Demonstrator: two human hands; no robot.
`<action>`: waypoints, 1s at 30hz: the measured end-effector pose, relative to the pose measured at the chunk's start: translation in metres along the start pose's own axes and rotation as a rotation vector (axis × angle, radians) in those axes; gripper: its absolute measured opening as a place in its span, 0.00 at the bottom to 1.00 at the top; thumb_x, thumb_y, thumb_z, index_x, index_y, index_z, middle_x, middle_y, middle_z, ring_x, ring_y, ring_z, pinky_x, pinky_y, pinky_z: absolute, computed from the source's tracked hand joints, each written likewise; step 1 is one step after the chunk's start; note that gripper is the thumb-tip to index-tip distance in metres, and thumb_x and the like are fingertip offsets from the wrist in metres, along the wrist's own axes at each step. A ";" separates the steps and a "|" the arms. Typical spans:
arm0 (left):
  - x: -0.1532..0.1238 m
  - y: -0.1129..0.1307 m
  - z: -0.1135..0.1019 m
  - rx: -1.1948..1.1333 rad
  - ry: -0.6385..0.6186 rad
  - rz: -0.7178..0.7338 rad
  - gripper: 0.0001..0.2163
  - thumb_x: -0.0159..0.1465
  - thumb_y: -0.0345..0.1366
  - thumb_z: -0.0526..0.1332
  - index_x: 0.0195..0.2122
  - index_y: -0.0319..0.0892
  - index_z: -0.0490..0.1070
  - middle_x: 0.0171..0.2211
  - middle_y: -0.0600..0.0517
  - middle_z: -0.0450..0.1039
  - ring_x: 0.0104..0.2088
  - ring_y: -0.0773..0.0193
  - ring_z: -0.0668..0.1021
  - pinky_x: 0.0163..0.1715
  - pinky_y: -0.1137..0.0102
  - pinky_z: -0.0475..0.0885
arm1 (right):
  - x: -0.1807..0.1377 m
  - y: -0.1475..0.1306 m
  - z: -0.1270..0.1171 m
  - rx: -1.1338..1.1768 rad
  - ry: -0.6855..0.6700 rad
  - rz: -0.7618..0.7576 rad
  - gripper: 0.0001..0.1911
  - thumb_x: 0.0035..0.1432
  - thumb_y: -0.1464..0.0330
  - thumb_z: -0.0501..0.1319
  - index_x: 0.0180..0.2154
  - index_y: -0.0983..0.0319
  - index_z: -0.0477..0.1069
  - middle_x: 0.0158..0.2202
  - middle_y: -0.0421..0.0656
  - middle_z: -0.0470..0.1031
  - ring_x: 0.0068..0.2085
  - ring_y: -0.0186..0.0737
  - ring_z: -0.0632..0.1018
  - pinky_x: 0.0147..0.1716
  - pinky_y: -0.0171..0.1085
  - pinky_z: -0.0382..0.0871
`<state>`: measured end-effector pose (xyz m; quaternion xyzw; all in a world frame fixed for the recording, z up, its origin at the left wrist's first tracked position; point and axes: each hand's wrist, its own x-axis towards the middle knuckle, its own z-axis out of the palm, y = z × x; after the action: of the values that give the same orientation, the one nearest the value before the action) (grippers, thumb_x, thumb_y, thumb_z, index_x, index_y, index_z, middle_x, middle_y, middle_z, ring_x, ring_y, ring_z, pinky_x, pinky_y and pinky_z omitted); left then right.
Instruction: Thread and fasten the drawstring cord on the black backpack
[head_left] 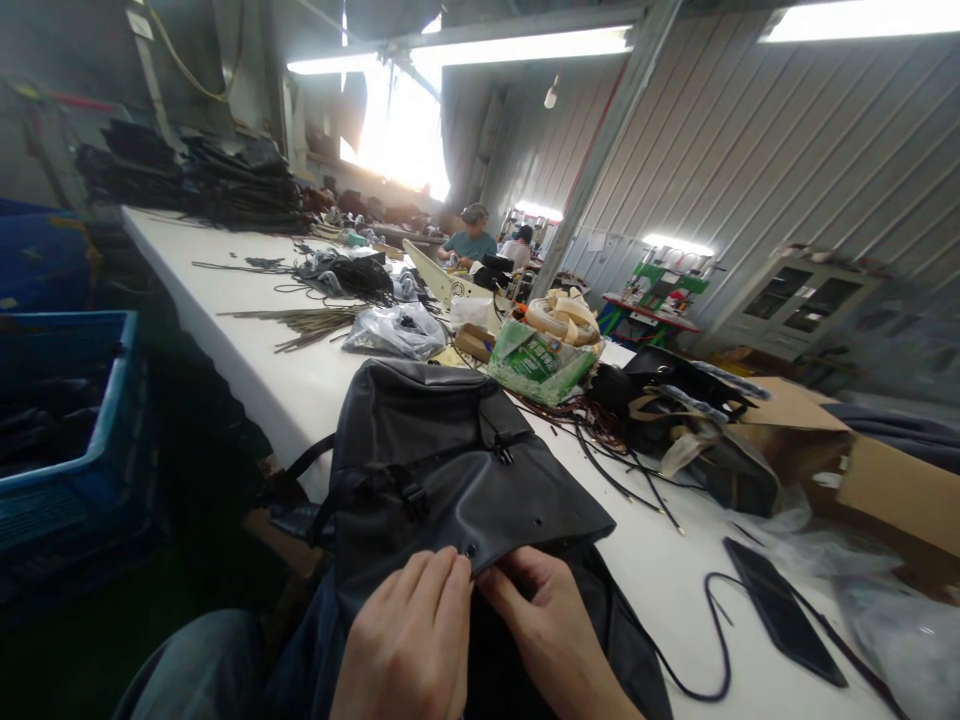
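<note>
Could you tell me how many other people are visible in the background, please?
2: a person in teal at the far end of the table, a second person just to their right. Others may be hidden.

Black cord (726, 650) and flat black panel (784, 610) lay right of grip (474, 565) on white tabletop (247, 340); green carton (536, 365) beyond it, blue crate (75, 480) far left.
</note>
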<state>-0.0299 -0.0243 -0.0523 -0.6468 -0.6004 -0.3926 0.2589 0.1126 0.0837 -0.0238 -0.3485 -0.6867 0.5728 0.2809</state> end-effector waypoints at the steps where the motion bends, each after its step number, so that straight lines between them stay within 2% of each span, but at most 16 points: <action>1: -0.001 0.000 0.000 -0.005 0.006 -0.004 0.11 0.73 0.24 0.62 0.55 0.34 0.75 0.48 0.40 0.86 0.46 0.48 0.87 0.44 0.58 0.87 | 0.000 0.001 0.000 0.010 0.004 0.013 0.24 0.60 0.48 0.76 0.40 0.63 0.89 0.36 0.46 0.86 0.42 0.52 0.82 0.44 0.42 0.75; 3: -0.002 0.000 -0.002 -0.094 0.002 -0.075 0.09 0.75 0.29 0.64 0.55 0.37 0.76 0.48 0.42 0.86 0.46 0.51 0.87 0.45 0.60 0.86 | 0.001 0.001 0.000 0.047 0.013 0.041 0.25 0.58 0.47 0.77 0.38 0.63 0.88 0.34 0.46 0.85 0.39 0.49 0.81 0.42 0.40 0.75; 6: 0.003 -0.006 -0.006 -0.371 -0.049 -0.362 0.11 0.79 0.35 0.62 0.60 0.43 0.76 0.51 0.47 0.85 0.50 0.58 0.86 0.51 0.67 0.83 | 0.002 0.000 -0.002 0.115 0.028 0.078 0.26 0.56 0.46 0.78 0.38 0.64 0.87 0.34 0.46 0.84 0.37 0.45 0.79 0.40 0.38 0.73; 9: 0.021 -0.014 -0.008 -0.627 -0.163 -0.631 0.15 0.78 0.33 0.61 0.62 0.48 0.79 0.48 0.51 0.84 0.48 0.61 0.85 0.51 0.70 0.79 | 0.002 -0.004 -0.003 0.133 0.036 0.102 0.26 0.57 0.47 0.77 0.40 0.64 0.87 0.33 0.46 0.83 0.35 0.41 0.75 0.37 0.37 0.70; 12: 0.046 -0.017 -0.005 -0.816 -0.300 -0.739 0.10 0.71 0.29 0.65 0.45 0.47 0.87 0.40 0.53 0.82 0.42 0.62 0.84 0.45 0.69 0.76 | 0.001 -0.006 -0.003 0.110 0.054 0.096 0.27 0.56 0.46 0.77 0.39 0.65 0.87 0.32 0.46 0.83 0.34 0.42 0.75 0.37 0.38 0.70; 13: 0.054 -0.017 -0.004 -0.847 -0.309 -0.753 0.10 0.70 0.28 0.65 0.39 0.46 0.87 0.38 0.53 0.82 0.40 0.62 0.83 0.44 0.69 0.76 | 0.001 -0.006 -0.004 0.099 0.056 0.092 0.27 0.57 0.46 0.76 0.39 0.65 0.87 0.32 0.46 0.83 0.34 0.43 0.76 0.37 0.39 0.71; 15: 0.069 -0.017 -0.004 -0.866 -0.281 -0.766 0.10 0.69 0.28 0.65 0.34 0.45 0.85 0.36 0.53 0.82 0.39 0.62 0.83 0.43 0.69 0.74 | -0.001 -0.007 -0.005 0.064 0.047 0.071 0.26 0.60 0.46 0.74 0.39 0.65 0.87 0.33 0.46 0.83 0.35 0.44 0.77 0.37 0.39 0.71; 18: 0.093 -0.022 -0.011 -0.839 -0.212 -0.752 0.08 0.70 0.32 0.65 0.36 0.43 0.83 0.34 0.53 0.82 0.37 0.62 0.82 0.40 0.70 0.73 | -0.003 -0.007 -0.012 -0.061 0.052 -0.024 0.22 0.67 0.50 0.70 0.41 0.63 0.87 0.34 0.44 0.82 0.37 0.44 0.77 0.39 0.39 0.70; 20: 0.116 -0.030 -0.020 -0.820 -0.160 -0.746 0.07 0.72 0.36 0.66 0.38 0.42 0.83 0.31 0.53 0.81 0.33 0.63 0.79 0.35 0.71 0.72 | -0.004 -0.007 -0.017 -0.172 0.086 -0.112 0.18 0.70 0.54 0.67 0.42 0.61 0.87 0.33 0.43 0.81 0.38 0.44 0.78 0.41 0.39 0.70; 24: 0.169 -0.042 -0.040 -0.898 -0.113 -0.623 0.08 0.73 0.38 0.67 0.38 0.41 0.82 0.30 0.54 0.80 0.23 0.70 0.74 0.24 0.75 0.67 | 0.000 0.002 -0.025 -0.310 0.101 -0.230 0.13 0.72 0.61 0.65 0.42 0.58 0.87 0.39 0.43 0.84 0.42 0.46 0.80 0.45 0.39 0.71; 27: 0.200 -0.036 -0.051 -0.951 -0.132 -0.574 0.08 0.74 0.35 0.65 0.38 0.40 0.80 0.28 0.54 0.81 0.17 0.72 0.72 0.17 0.76 0.65 | 0.004 0.013 -0.026 -0.297 0.082 -0.237 0.12 0.72 0.62 0.64 0.45 0.57 0.87 0.45 0.45 0.86 0.46 0.47 0.82 0.49 0.40 0.71; 30: 0.214 -0.021 -0.058 -0.973 -0.128 -0.538 0.08 0.75 0.31 0.64 0.37 0.39 0.80 0.29 0.53 0.81 0.17 0.72 0.74 0.15 0.78 0.66 | 0.006 0.022 -0.025 -0.268 0.089 -0.219 0.13 0.72 0.61 0.64 0.46 0.58 0.87 0.46 0.45 0.87 0.46 0.50 0.83 0.49 0.42 0.72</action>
<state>-0.0686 0.0551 0.1524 -0.5383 -0.5086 -0.6364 -0.2156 0.1319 0.1050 -0.0404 -0.3307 -0.7777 0.4262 0.3227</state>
